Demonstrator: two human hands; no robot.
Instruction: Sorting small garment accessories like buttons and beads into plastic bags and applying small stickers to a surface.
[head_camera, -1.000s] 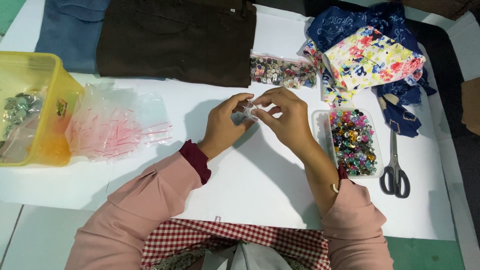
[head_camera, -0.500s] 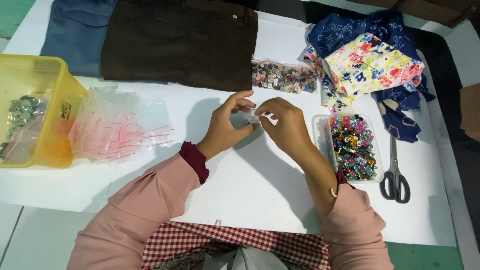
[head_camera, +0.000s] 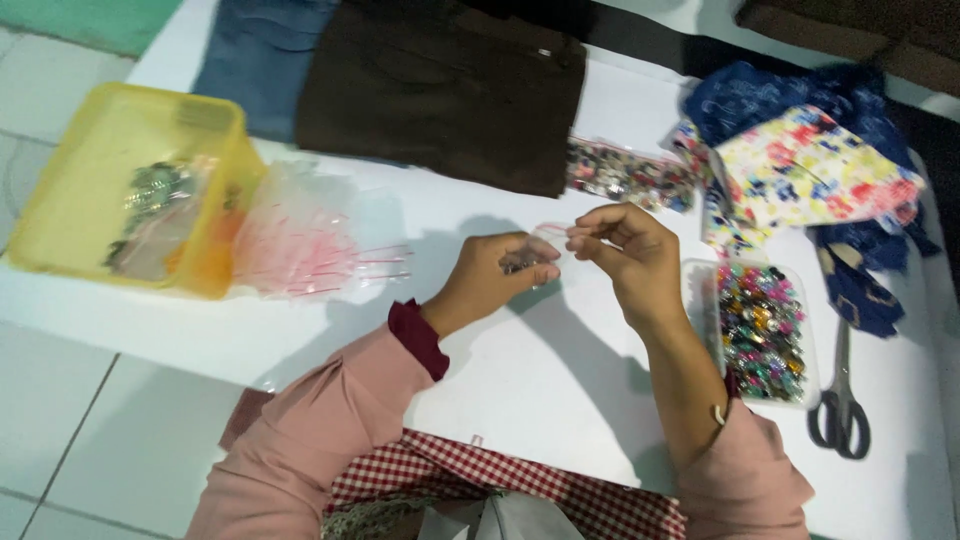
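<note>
Both hands, left hand (head_camera: 497, 275) and right hand (head_camera: 628, 255), pinch one small clear zip bag (head_camera: 545, 243) above the white bench (head_camera: 520, 400), left of the bead tray (head_camera: 757, 330); it holds dark bits, apparently unsealed, with a pile of empty bags (head_camera: 300, 245) remaining.

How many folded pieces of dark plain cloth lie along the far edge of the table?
2: a blue one beside the yellow tub, and a brown one right of it, overlapping its edge. The patterned fabrics further right may hide more.
</note>
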